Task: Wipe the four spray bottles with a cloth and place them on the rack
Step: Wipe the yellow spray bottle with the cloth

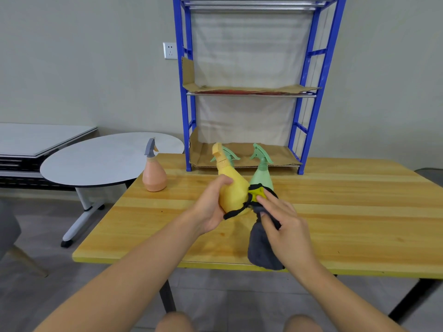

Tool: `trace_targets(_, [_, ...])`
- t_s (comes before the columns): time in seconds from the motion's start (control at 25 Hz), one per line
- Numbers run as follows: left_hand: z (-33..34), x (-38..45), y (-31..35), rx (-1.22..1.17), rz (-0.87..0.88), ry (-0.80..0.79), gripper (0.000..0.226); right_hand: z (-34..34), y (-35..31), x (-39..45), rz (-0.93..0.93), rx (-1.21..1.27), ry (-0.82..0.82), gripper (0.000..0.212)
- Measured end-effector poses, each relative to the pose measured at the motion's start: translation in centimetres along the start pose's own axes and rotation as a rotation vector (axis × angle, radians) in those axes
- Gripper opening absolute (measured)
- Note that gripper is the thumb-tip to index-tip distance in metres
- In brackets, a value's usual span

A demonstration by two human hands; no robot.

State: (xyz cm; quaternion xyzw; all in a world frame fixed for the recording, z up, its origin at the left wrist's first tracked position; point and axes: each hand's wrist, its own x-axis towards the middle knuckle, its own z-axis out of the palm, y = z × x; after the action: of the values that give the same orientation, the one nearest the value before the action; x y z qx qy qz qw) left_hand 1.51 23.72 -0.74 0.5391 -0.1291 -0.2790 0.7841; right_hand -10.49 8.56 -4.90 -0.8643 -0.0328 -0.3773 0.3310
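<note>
1. The blue metal rack (309, 75) stands at the far edge of the table against the wall, its shelves lined with cardboard (242, 155); I see no bottle on it yet, so I judge the task is in its early part.
2. The yellow wooden table (347, 212) carries the work. A grey oval side table (96, 161) sits to its left, and a wall socket (170, 50) shows beside the rack.
3. My left hand (211, 207) grips the belly of the yellow spray bottle (233, 188), held tilted above the tabletop.
4. My right hand (285, 224) pinches the dark grey cloth (261, 248) and presses its yellow-lined fold against the bottle's right side, so the step in hand is wiping this bottle.
5. A green spray bottle (262, 171) stands just behind; another green trigger (230, 154) peeks past the yellow one, its body hidden.
6. The peach spray bottle (154, 176) stands apart to the left.
7. Next, I reckon, I turn the bottle under the cloth, then lift it onto a shelf.
</note>
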Motion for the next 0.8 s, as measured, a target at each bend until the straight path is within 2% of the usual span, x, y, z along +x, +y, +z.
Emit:
trace_targets(0.08, [-0.2, 0.1, -0.1, -0.017, -0.013, -0.007, 0.051, -0.3, 0.5, 0.4, 0.059, 0.009, 0.038, 0.047])
trace_targets(0.16, [-0.1, 0.3, -0.2, 0.022, 0.006, 0.028, 0.051, -0.2, 0.1, 0.3, 0.017, -0.029, 0.039, 0.047])
trace_targets(0.32, [0.7, 0.3, -0.3, 0.026, 0.041, 0.094, 0.054, 0.8, -1.3, -1.2, -0.288, -0.177, -0.040, 0.047])
trace_targets(0.36, [0.6, 0.4, -0.3, 0.023, 0.042, 0.107, 0.056, 0.8, -1.1, -1.2, -0.305, -0.187, -0.044, 0.048])
trace_targets(0.52, [-0.2, 0.1, 0.0, -0.002, -0.024, 0.064, 0.067, 0.2, 0.0, 0.2, -0.076, -0.083, 0.051, 0.046])
trace_targets(0.6, [-0.1, 0.0, -0.1, 0.018, -0.025, 0.064, 0.073, 0.2, -0.2, 0.6, -0.043, -0.088, 0.084, 0.046])
trace_targets(0.68, [0.3, 0.2, -0.1, 0.029, -0.007, 0.100, 0.068, 0.2, -0.9, 0.4, -0.125, -0.137, 0.092, 0.043])
trace_targets(0.8, [0.6, 0.4, 0.2, 0.064, 0.007, 0.112, 0.073, 0.3, -1.2, -0.5, -0.448, -0.326, -0.001, 0.037])
